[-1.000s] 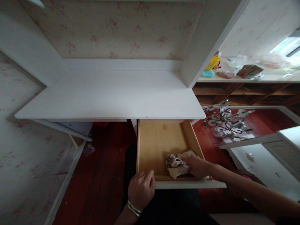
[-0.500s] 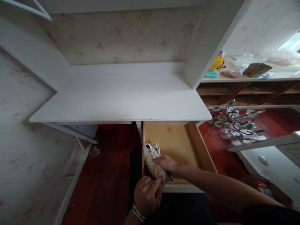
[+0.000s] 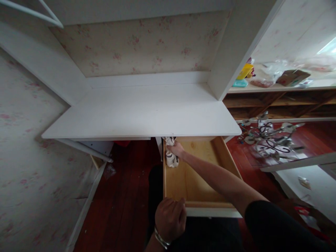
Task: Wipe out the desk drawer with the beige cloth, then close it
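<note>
Inside the pulled-out wooden drawer [image 3: 199, 178], a bundled cream cloth [image 3: 172, 161] with dark marks lies at the back left, along the side wall. My right hand [image 3: 175, 149] grips its upper part, fingers partly hidden by the folds. The far end of the bundle is close under the edge of the white desktop [image 3: 141, 112]. My left hand [image 3: 170, 217], a bracelet at its wrist, is curled into a fist by the drawer's front left corner. Nothing shows in it, and it is apart from the cloth.
A white upright panel [image 3: 244, 45] rises at the desk's right. Beyond it, a shelf unit [image 3: 278, 91] carries bags and a box [image 3: 296, 77]. A chandelier [image 3: 273, 134] lies on the red floor to the right. Papered wall [image 3: 28, 168] stands on the left.
My right hand has carried the cloth from the drawer's front left to its back left. My left hand has let go of the cloth and stays near the front edge.
</note>
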`<state>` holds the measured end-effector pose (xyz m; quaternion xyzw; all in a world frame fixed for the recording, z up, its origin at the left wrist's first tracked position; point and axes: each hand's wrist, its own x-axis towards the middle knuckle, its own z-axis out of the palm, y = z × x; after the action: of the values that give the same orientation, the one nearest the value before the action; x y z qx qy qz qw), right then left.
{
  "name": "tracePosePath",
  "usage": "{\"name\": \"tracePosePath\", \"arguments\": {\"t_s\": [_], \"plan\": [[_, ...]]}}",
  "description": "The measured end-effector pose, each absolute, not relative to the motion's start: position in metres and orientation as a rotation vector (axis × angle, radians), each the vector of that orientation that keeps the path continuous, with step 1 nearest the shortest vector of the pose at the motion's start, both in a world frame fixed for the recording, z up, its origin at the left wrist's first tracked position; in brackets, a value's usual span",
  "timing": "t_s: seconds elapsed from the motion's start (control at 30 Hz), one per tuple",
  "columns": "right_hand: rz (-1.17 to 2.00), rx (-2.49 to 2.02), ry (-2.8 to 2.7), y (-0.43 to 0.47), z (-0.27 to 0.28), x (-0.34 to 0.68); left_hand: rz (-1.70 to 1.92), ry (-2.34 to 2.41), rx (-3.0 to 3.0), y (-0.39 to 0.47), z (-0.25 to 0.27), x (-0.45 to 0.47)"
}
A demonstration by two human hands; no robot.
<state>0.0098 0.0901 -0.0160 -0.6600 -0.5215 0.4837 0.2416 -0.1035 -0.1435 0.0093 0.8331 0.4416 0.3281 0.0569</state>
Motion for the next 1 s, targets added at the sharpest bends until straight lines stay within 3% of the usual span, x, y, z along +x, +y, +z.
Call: {"name": "tracePosePath", "arguments": {"t_s": [0.17, 0.4, 0.53, 0.7, 1.0], "plan": [[1.118, -1.807, -1.76, 0.047, -0.007, 0.036, 1.004, 1.374, 2.533, -0.144, 0.009, -0.1], [0.229, -0.773, -2.735, 0.036, -0.022, 0.076, 0.927, 1.415, 2.549, -0.145, 0.005, -0.1], [-0.033, -0.809, -2.894, 0.074, -0.051, 0.085, 0.905, 1.419, 2.561, -0.145, 0.002, -0.1], [-0.067, -1.036, -2.954, 0.09, -0.066, 0.092, 0.865, 1.473, 2.606, -0.143, 0.005, -0.098], [0.113, -1.567, -2.912, 0.071, -0.037, 0.182, 0.793, 1.5, 2.607, -0.139, 0.008, -0.097]]}}
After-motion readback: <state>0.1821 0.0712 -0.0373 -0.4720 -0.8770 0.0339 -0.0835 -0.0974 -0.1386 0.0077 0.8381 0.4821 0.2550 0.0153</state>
